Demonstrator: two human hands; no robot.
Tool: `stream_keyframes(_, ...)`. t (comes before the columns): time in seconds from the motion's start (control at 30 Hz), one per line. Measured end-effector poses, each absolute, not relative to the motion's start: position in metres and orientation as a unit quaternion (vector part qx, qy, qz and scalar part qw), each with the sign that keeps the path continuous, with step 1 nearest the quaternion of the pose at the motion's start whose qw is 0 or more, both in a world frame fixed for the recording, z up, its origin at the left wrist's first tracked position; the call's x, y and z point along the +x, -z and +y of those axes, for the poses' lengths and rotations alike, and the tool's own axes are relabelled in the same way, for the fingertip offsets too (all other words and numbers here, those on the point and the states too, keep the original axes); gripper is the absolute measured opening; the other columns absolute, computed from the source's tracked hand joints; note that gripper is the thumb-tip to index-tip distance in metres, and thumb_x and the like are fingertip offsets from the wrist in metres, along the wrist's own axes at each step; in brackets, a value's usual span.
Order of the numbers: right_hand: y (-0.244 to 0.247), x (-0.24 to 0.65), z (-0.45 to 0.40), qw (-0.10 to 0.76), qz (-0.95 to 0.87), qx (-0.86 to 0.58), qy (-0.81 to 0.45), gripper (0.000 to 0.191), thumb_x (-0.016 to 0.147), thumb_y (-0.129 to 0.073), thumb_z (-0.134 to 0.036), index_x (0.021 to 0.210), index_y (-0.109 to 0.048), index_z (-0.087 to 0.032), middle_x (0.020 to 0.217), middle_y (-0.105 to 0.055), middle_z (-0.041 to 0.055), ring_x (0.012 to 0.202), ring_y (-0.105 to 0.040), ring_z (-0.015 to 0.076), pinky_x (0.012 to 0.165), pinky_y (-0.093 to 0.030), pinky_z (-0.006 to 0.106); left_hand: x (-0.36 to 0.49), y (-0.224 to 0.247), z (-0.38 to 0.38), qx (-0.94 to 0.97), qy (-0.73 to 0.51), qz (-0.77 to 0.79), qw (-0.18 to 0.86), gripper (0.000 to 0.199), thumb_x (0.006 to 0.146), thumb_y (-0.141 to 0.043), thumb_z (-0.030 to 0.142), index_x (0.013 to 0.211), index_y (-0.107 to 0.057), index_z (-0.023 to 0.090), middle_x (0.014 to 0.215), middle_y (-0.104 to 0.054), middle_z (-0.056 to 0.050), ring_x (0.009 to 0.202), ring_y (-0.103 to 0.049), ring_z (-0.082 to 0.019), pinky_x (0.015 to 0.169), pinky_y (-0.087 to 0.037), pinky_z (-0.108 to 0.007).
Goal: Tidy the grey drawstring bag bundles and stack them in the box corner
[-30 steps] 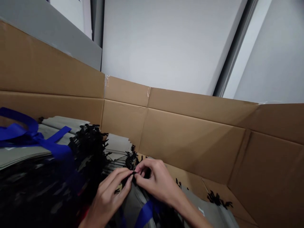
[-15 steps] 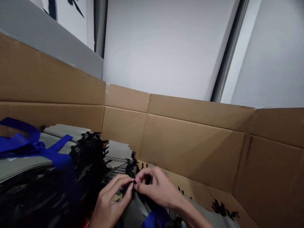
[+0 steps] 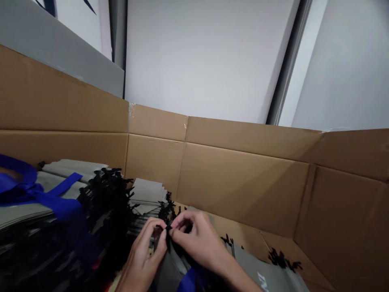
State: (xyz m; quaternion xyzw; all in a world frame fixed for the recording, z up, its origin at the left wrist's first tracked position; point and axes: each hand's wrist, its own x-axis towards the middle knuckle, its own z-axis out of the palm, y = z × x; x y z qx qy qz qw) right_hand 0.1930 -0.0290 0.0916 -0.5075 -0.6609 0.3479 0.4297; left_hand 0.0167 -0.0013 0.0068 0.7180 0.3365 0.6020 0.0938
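Cord (image 3: 168,229), black, pinched right now by left hand (image 3: 145,252) and right hand (image 3: 202,242), atop gray bag (image 3: 167,267) inside cardboard box (image 3: 243,178), blue ribbon (image 3: 187,280) just below.

We're looking out from the wearer's head, forward and down into the cardboard box (image 3: 243,178), the hands (image 3: 200,239) close in at the bottom, pale wall panels (image 3: 200,56) filling the top; it's a single view, nothing to share.

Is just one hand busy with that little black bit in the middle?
No, the left hand and the right hand both have their fingers pinched at the small black piece.
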Motion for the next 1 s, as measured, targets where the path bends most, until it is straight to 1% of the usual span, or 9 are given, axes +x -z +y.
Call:
stream_keyframes(0.23, -0.090, 0.196, -0.030, 0.444, -0.651, -0.504, -0.355, 0.012, 0.077, -0.075, -0.013, 0.087, -0.082, -0.015, 0.075, -0.074, 0.0019, 0.072, -0.062, 0.0154, 0.063, -0.042, 0.024, 0.018, -0.005, -0.002, 0.710, -0.621, 0.328, 0.054, 0.009, 0.103, -0.063, 0.026, 0.105, -0.072, 0.026, 0.098, -0.077, -0.002, 0.090, -0.078, -0.017, 0.079, -0.062, -0.020)
stream_keyframes(0.33, -0.091, 0.203, -0.027, 0.437, -0.674, -0.466, -0.371, 0.011, 0.077, -0.075, -0.013, 0.085, -0.080, -0.016, 0.074, -0.070, -0.0008, 0.072, -0.058, 0.0138, 0.063, -0.039, 0.024, 0.017, -0.005, -0.002, 0.713, -0.618, 0.324, 0.063, 0.009, 0.104, -0.064, 0.024, 0.105, -0.073, 0.027, 0.098, -0.075, -0.001, 0.090, -0.076, -0.015, 0.081, -0.061, -0.018)
stream_keyframes(0.43, -0.093, 0.211, -0.020, 0.415, -0.710, -0.408, -0.396, 0.009, 0.077, -0.073, -0.015, 0.084, -0.077, -0.018, 0.069, -0.061, -0.0046, 0.067, -0.049, 0.0121, 0.059, -0.033, 0.024, 0.017, -0.009, -0.002, 0.720, -0.611, 0.311, 0.107, 0.009, 0.104, -0.064, 0.024, 0.103, -0.073, 0.027, 0.097, -0.074, 0.000, 0.090, -0.075, -0.014, 0.083, -0.060, -0.017)
stream_keyframes(0.57, -0.092, 0.216, -0.013, 0.390, -0.721, -0.388, -0.422, 0.003, 0.078, -0.073, -0.018, 0.081, -0.074, -0.018, 0.067, -0.058, -0.0052, 0.066, -0.047, 0.0117, 0.061, -0.033, 0.024, 0.017, -0.016, -0.002, 0.712, -0.601, 0.301, 0.206, 0.010, 0.102, -0.069, 0.031, 0.099, -0.077, 0.025, 0.095, -0.077, -0.001, 0.089, -0.077, -0.015, 0.082, -0.062, -0.018)
stream_keyframes(0.63, -0.089, 0.216, -0.013, 0.399, -0.721, -0.384, -0.417, 0.004, 0.079, -0.072, -0.018, 0.083, -0.074, -0.018, 0.069, -0.059, -0.0048, 0.068, -0.047, 0.0119, 0.063, -0.034, 0.024, 0.017, -0.016, -0.002, 0.676, -0.619, 0.312, 0.250, 0.011, 0.098, -0.075, 0.035, 0.102, -0.078, 0.025, 0.096, -0.079, -0.001, 0.088, -0.079, -0.015, 0.081, -0.063, -0.018)
stream_keyframes(0.73, -0.084, 0.213, -0.018, 0.423, -0.719, -0.382, -0.397, 0.006, 0.081, -0.072, -0.019, 0.086, -0.074, -0.019, 0.075, -0.062, -0.0033, 0.073, -0.050, 0.0127, 0.065, -0.036, 0.023, 0.021, -0.014, -0.005, 0.593, -0.679, 0.331, 0.277, 0.023, 0.085, -0.090, 0.037, 0.097, -0.075, 0.024, 0.088, -0.079, 0.002, 0.078, -0.079, -0.015, 0.075, -0.065, -0.017)
stream_keyframes(0.8, -0.081, 0.212, -0.022, 0.431, -0.713, -0.400, -0.382, 0.008, 0.081, -0.073, -0.021, 0.089, -0.075, -0.019, 0.077, -0.064, -0.0029, 0.072, -0.051, 0.0124, 0.062, -0.035, 0.023, 0.024, -0.011, -0.007, 0.564, -0.703, 0.338, 0.270, 0.026, 0.080, -0.095, 0.038, 0.088, -0.076, 0.023, 0.082, -0.078, 0.002, 0.073, -0.079, -0.015, 0.071, -0.065, -0.017)
stream_keyframes(0.87, -0.080, 0.210, -0.026, 0.433, -0.708, -0.422, -0.364, 0.010, 0.081, -0.075, -0.022, 0.091, -0.076, -0.019, 0.076, -0.063, -0.0033, 0.068, -0.050, 0.0115, 0.058, -0.033, 0.022, 0.026, -0.010, -0.011, 0.566, -0.708, 0.343, 0.248, 0.022, 0.081, -0.094, 0.039, 0.083, -0.080, 0.022, 0.083, -0.080, -0.001, 0.076, -0.080, -0.017, 0.072, -0.066, -0.018)
stream_keyframes(1.0, -0.080, 0.208, -0.028, 0.440, -0.721, -0.423, -0.328, 0.011, 0.082, -0.073, -0.018, 0.092, -0.076, -0.019, 0.074, -0.064, -0.0038, 0.065, -0.053, 0.0108, 0.054, -0.034, 0.021, 0.025, -0.009, -0.015, 0.606, -0.692, 0.336, 0.202, 0.012, 0.089, -0.089, 0.037, 0.089, -0.089, 0.026, 0.093, -0.086, -0.003, 0.085, -0.082, -0.020, 0.080, -0.069, -0.022)
